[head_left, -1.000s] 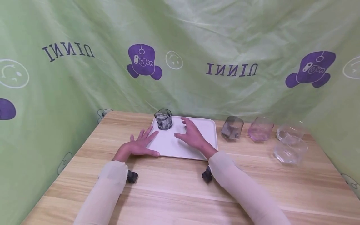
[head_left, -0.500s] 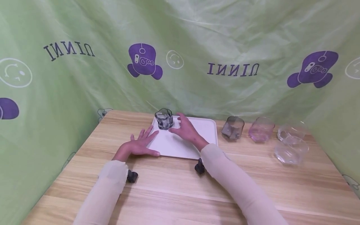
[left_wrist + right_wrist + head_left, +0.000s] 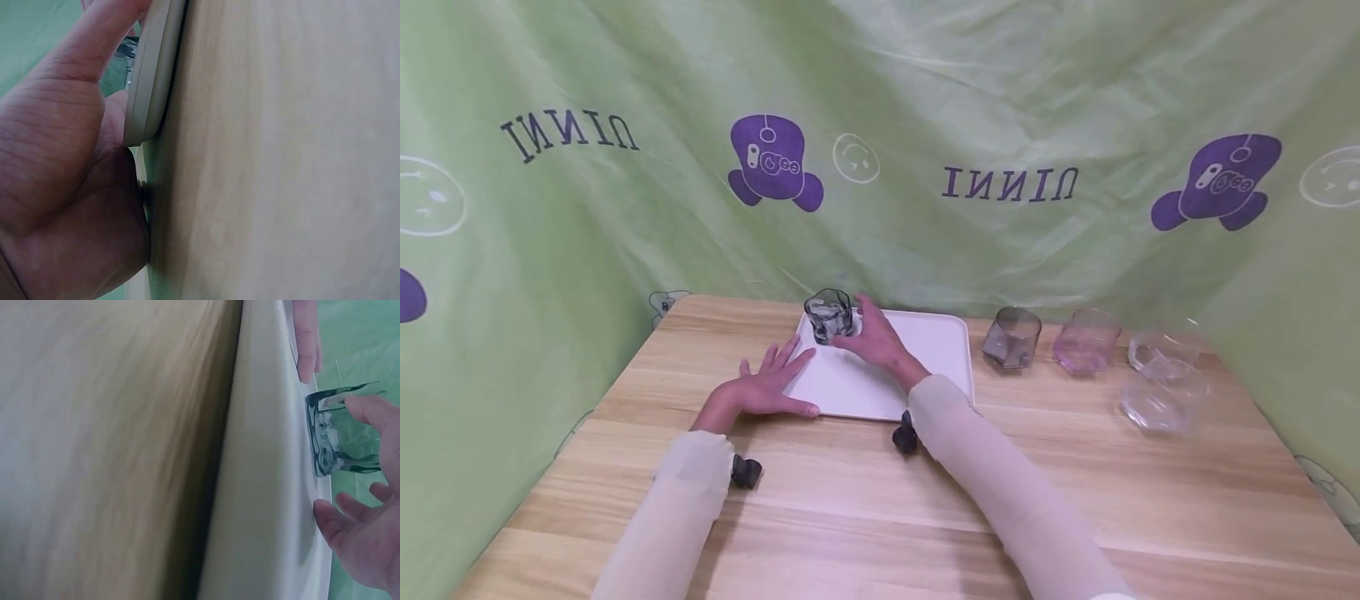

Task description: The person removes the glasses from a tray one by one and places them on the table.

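Note:
A dark grey, wavy-sided drinking glass (image 3: 827, 312) stands upright at the back left corner of a white tray (image 3: 925, 354). My right hand (image 3: 880, 337) is beside it with thumb and fingers spread. In the right wrist view, the thumb overlaps the glass (image 3: 322, 434), while the visible fingertips (image 3: 328, 515) stay apart from it, low over the tray. Whether the thumb touches the glass I cannot tell. My left hand (image 3: 767, 390) rests with fingers spread at the tray's left front corner, partly on the table; in the left wrist view its palm (image 3: 62, 162) lies against the tray's edge.
Right of the tray stand a smoky grey glass (image 3: 1012, 340), a pink glass (image 3: 1086, 343) and two clear glasses, one at the back (image 3: 1150, 346) and one nearer (image 3: 1153, 407). A green printed curtain (image 3: 895, 242) closes off the back of the wooden table (image 3: 850, 517).
My right hand has moved left across the tray, up to the dark grey glass. The left hand has kept its place, and the glass has not moved on the tray.

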{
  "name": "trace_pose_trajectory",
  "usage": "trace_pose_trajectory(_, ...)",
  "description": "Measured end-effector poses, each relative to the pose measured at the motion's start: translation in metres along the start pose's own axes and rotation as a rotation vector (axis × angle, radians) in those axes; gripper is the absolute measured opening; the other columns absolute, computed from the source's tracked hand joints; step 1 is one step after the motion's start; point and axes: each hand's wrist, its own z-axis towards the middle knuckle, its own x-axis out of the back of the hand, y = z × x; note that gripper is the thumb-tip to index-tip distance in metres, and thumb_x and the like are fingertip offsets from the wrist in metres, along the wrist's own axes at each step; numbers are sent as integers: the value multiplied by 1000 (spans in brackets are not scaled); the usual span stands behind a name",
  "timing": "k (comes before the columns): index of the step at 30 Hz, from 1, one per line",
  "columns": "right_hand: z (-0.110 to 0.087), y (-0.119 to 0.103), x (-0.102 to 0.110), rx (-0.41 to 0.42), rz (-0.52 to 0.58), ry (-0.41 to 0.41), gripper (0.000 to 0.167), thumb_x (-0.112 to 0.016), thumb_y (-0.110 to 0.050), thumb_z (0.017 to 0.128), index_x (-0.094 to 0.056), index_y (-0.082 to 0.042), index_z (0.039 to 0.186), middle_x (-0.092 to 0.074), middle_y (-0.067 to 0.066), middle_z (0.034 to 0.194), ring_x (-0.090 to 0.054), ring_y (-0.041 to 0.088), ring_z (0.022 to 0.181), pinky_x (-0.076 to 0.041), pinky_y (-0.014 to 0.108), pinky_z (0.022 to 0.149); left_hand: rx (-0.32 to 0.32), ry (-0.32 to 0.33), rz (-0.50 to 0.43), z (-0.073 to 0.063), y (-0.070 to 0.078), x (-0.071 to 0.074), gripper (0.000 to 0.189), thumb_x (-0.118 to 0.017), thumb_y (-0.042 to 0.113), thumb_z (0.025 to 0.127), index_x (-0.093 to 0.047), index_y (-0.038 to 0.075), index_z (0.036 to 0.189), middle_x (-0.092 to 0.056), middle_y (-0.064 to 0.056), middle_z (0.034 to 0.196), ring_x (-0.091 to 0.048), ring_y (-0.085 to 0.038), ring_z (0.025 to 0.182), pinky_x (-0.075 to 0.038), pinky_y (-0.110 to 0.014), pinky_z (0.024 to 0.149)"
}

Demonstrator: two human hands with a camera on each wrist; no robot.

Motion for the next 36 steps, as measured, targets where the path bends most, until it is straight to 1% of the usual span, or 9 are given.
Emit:
trace_pose_trajectory(5, 5, -2, -6, 4, -21, 7, 104, -86, -31, 86, -20, -6, 162, -40, 20, 158, -41, 36, 143, -33, 49, 117, -4, 4, -14, -1, -1, 1, 119, -70, 72, 83, -6, 16, 167, 22, -14, 169, 19, -49, 150, 16, -81, 103)
trace_pose_trajectory(10, 8, -1, -10, 27, -17, 18, 105, -88, -29, 84, -21, -6, 161, -47, 20, 152, -48, 36, 137, -37, 49, 115, -3, 0, -16, -1, 1, 1, 119, -70, 71, 84, -6, 15, 167, 22, -14, 169, 19, -49, 149, 16, -80, 104)
trace_pose_trajectory(13, 10, -1, -12, 24, -20, 18, 105, -88, -31, 84, -21, -8, 161, -51, 20, 149, -50, 36, 135, -39, 49, 113, -3, 4, -12, -1, 1, 2, 119, -70, 72, 83, -7, 16, 167, 22, -14, 169, 18, -50, 150, 15, -81, 104)
trace_pose_trajectory(20, 13, 0, -15, 6, -5, 21, 109, -90, -31, 82, -19, -10, 162, -50, 20, 150, -49, 36, 136, -38, 50, 114, -2, -1, -13, -2, 3, 3, 119, -70, 72, 83, -7, 15, 167, 21, -13, 169, 18, -50, 149, 14, -82, 103)
trace_pose_trajectory(28, 16, 1, -16, -3, -36, 31, 107, -89, -30, 83, -20, -9, 162, -49, 20, 151, -48, 36, 137, -37, 48, 115, 3, 1, -6, -1, 2, 2, 120, -70, 72, 83, -6, 15, 167, 21, -14, 169, 18, -51, 149, 13, -82, 103)
trace_pose_trajectory(36, 16, -2, -18, 25, -32, 36, 98, -89, -28, 83, -29, -7, 157, -53, 18, 146, -53, 34, 131, -41, 47, 111, 2, -3, -7, -1, 2, 2, 120, -69, 72, 83, -6, 15, 167, 22, -13, 169, 18, -50, 149, 14, -82, 103)
